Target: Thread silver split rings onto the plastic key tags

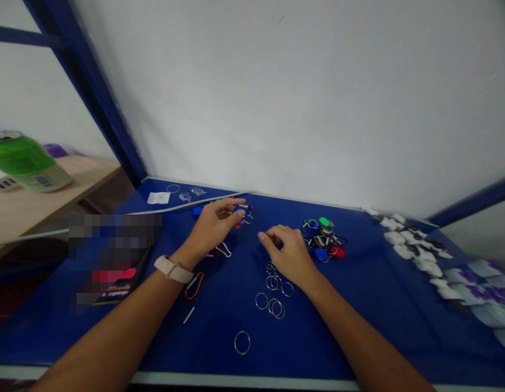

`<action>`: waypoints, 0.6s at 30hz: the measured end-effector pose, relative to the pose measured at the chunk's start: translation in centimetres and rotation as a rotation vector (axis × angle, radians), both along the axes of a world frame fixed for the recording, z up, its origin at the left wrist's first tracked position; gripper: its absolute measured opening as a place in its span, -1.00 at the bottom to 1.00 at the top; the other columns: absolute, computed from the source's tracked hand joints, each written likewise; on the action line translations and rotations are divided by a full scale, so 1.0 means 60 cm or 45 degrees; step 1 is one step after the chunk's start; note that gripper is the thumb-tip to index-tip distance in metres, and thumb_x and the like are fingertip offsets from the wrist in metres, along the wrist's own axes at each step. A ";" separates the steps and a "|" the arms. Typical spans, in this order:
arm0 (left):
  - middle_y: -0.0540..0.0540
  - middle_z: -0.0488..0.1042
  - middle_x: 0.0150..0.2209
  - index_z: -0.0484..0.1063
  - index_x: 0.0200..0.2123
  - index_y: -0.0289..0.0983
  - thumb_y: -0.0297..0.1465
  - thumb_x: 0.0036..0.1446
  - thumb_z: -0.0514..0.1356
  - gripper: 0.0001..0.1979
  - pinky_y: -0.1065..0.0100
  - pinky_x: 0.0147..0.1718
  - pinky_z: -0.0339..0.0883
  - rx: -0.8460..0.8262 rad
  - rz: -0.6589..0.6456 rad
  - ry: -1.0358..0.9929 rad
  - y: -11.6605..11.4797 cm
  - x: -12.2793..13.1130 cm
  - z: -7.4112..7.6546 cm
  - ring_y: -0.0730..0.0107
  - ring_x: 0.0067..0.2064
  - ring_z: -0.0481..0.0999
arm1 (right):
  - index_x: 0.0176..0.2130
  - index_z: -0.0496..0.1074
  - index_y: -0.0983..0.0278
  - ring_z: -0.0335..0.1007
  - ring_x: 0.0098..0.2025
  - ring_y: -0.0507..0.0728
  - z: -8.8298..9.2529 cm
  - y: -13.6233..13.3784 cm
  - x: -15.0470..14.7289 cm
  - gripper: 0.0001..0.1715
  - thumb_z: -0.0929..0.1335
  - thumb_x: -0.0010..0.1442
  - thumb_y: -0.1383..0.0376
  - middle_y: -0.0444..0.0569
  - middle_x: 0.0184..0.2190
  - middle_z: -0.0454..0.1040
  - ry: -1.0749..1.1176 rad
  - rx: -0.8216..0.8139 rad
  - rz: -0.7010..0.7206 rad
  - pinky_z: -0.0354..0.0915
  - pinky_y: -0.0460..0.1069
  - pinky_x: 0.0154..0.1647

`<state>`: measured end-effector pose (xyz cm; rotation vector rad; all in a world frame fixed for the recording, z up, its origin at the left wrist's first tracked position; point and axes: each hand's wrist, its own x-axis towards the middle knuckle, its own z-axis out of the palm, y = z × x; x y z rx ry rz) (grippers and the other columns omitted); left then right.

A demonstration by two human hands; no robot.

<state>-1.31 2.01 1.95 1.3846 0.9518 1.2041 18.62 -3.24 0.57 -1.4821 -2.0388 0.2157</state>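
My left hand (211, 228), with a pale watch strap at the wrist, pinches a small blue round key reel (239, 209) with a metal ring hanging from it. My right hand (291, 255) is to the right, thumb and fingertips drawn together; whatever may be between them is too small to see. Several loose split rings (273, 282) lie just below it, and a single larger ring (242, 342) lies nearer the front edge. Beside my right hand is a pile of blue, green, red and black key reels (321, 254). Under my left hand lie a silver carabiner (224, 250) and an orange carabiner (200, 285).
More reels (197, 212) are partly hidden behind my left hand. A white cable (170, 209) crosses the blue table (219, 359). Rows of white-and-black pieces (415, 245) and purple-and-white packets (483, 288) line the right side. A green can (29, 160) stands on the left wooden table.
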 end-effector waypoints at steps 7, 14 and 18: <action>-0.04 0.51 -0.45 0.57 -0.13 -0.30 -0.37 0.00 0.38 -0.68 0.36 -0.37 0.33 -0.169 0.296 -0.447 0.019 -0.020 0.000 0.45 -0.42 0.46 | -0.16 0.49 0.24 0.31 -0.11 0.15 0.014 -0.041 -0.041 -0.84 0.30 0.33 0.34 -0.05 -0.18 0.54 -0.107 -0.017 0.460 0.09 0.10 -0.03; -0.01 0.51 -0.45 0.54 -0.11 -0.32 -0.44 -0.12 0.43 -0.57 0.37 -0.37 0.27 -0.156 0.301 -0.500 0.016 -0.018 0.007 0.46 -0.40 0.44 | -0.10 0.48 0.23 0.31 0.01 0.17 0.020 -0.044 -0.043 -0.82 0.32 0.31 0.36 -0.03 -0.07 0.53 -0.098 -0.048 0.569 0.09 0.15 0.08; -0.01 0.50 -0.45 0.52 -0.08 -0.32 -0.43 -0.10 0.42 -0.56 0.37 -0.38 0.26 -0.105 0.281 -0.431 0.014 -0.015 0.007 0.49 -0.42 0.43 | -0.17 0.50 0.21 0.33 -0.07 0.14 0.031 -0.045 -0.036 -0.89 0.38 0.26 0.33 -0.08 -0.18 0.53 -0.078 -0.138 0.628 0.10 0.12 0.03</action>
